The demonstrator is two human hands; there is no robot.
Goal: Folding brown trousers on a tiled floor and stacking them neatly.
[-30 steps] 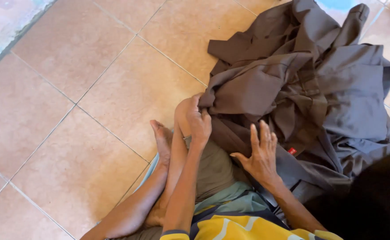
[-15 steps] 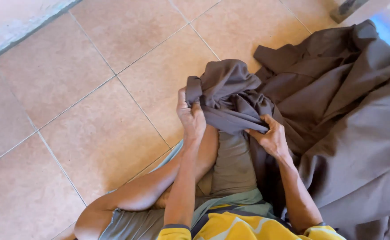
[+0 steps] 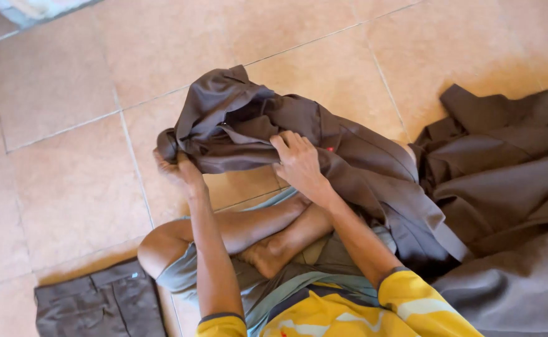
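A tiled floor (image 3: 68, 187) of pale orange squares fills the view, and a person sits on it cross-legged, bare legs folded beneath a yellow shirt. To the right lies a large heap of brown cloth (image 3: 505, 168), spread wide and rumpled. In front of the knees, a brown garment (image 3: 286, 134) is lifted a little off the tiles, bunched at its left end and trailing down to the right towards the heap. At the lower left a folded dark garment (image 3: 102, 302) lies flat on the floor. The right hand (image 3: 299, 162) rests on top of the brown garment, fingers curled into its folds. The left hand (image 3: 177, 168) is closed tight around the bunched left end.
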